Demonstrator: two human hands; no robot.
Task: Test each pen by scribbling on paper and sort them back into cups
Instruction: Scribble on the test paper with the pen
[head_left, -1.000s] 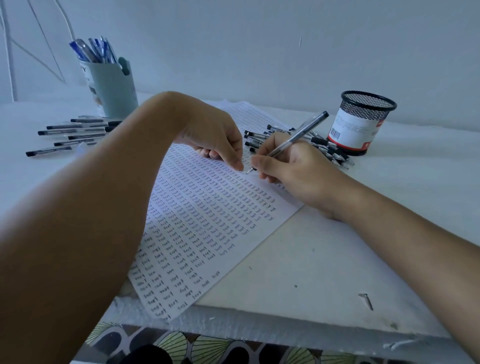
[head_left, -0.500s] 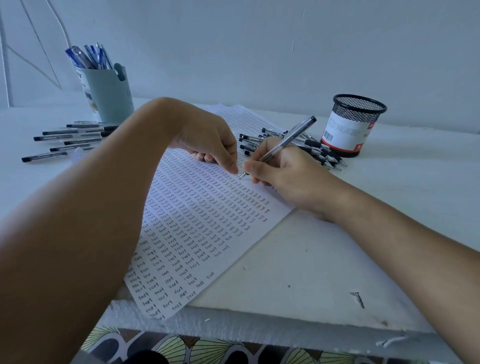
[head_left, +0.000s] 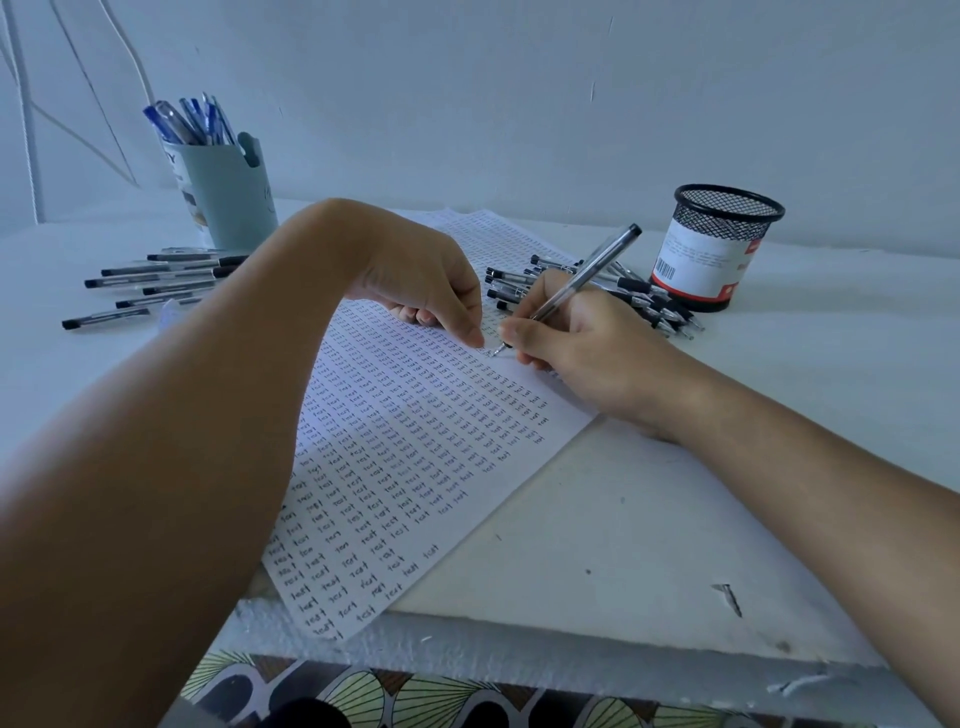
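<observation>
A sheet of paper (head_left: 415, 467) covered with rows of the handwritten word "test" lies slanted on the white table. My right hand (head_left: 582, 353) grips a clear-barrelled pen (head_left: 587, 275) with its tip on the paper. My left hand (head_left: 431, 291) rests on the sheet beside the tip, fingers curled under, thumb pressing the paper. A heap of black-capped pens (head_left: 597, 296) lies behind my right hand. Several more pens (head_left: 150, 286) lie at the left. A grey cup (head_left: 231, 202) holds blue pens; a black mesh cup (head_left: 714, 249) stands at the right.
The table's front edge (head_left: 519, 649) runs just below the paper, with a patterned surface beneath it. A small dark scrap (head_left: 730, 597) lies on the table at the lower right. A white wall (head_left: 519, 104) closes the back.
The pen tip has moved slightly along the paper line while my right hand writes. My left hand stays on the sheet. The view has shifted a little.
</observation>
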